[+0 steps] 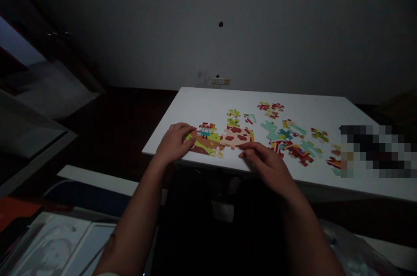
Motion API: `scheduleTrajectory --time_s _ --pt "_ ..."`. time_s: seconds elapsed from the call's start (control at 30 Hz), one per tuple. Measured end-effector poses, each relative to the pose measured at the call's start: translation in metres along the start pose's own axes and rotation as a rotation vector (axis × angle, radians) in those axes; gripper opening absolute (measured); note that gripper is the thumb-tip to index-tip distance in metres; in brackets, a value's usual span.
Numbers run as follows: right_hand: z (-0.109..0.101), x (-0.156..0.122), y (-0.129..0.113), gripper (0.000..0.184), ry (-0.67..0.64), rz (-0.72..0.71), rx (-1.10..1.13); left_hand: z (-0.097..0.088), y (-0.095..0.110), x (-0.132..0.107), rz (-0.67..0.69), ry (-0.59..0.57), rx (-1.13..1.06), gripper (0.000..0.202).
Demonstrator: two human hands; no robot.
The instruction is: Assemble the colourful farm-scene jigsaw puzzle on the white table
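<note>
A partly joined jigsaw puzzle point(208, 143) lies near the table's front edge, showing a figure in blue, green ground and a brown path. Joined or laid against its right side is a section with a brown-spotted cow point(236, 136). My left hand point(176, 142) rests on the puzzle's left edge, fingers spread and slightly bent. At the lower right of the cow section, my right hand point(269, 165) has its index finger and thumb close together at a puzzle piece's edge; the fingers partly cover that piece. Green puzzle pieces point(233, 117) extend upward above the cow.
Several loose puzzle pieces point(286, 135) are scattered over the right half of the white table point(202, 102). A pixelated dark object point(378, 150) lies at the right end. A grey wall point(156, 28) stands behind; a box point(48, 241) sits at lower left.
</note>
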State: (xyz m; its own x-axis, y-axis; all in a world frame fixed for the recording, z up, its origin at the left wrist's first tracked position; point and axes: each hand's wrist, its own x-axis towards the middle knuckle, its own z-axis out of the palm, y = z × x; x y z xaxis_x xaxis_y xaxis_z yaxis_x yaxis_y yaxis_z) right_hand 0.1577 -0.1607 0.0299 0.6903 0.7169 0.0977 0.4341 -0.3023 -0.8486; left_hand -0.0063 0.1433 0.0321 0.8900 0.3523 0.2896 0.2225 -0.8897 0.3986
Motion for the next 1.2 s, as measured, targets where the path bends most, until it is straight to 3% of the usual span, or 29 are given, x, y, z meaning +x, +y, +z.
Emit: scheduleTrajectory --time_s 0.3,0.5,0.7,0.83,0.93,1.07,1.2 --pt "0.0 -0.002 -0.006 0.033 0.002 -0.015 -0.018 0.0 0.001 0.0 -0.008 0.005 0.029 0.043" --pt "0.002 -0.003 -0.013 0.028 0.031 -0.084 0.022 0.001 -0.01 0.005 -0.04 -0.036 0.082 0.047" --pt "-0.006 -0.03 0.012 0.023 0.354 -0.046 0.202 0.005 -0.019 0.013 -0.103 -0.102 0.246 0.057" --pt "-0.03 -0.06 0.041 0.025 0.628 0.047 0.117 0.005 -0.02 0.014 -0.116 -0.096 0.303 0.054" --pt "-0.055 -0.078 0.063 0.025 0.805 0.083 -0.111 0.006 -0.02 0.014 -0.101 -0.091 0.29 0.055" --pt "-0.085 -0.095 0.091 0.031 0.909 0.063 -0.467 0.005 -0.016 0.015 -0.117 -0.105 0.302 0.057" --pt "-0.102 -0.101 0.111 0.046 0.902 0.172 -0.554 0.002 -0.011 0.015 -0.144 -0.118 0.323 0.058"
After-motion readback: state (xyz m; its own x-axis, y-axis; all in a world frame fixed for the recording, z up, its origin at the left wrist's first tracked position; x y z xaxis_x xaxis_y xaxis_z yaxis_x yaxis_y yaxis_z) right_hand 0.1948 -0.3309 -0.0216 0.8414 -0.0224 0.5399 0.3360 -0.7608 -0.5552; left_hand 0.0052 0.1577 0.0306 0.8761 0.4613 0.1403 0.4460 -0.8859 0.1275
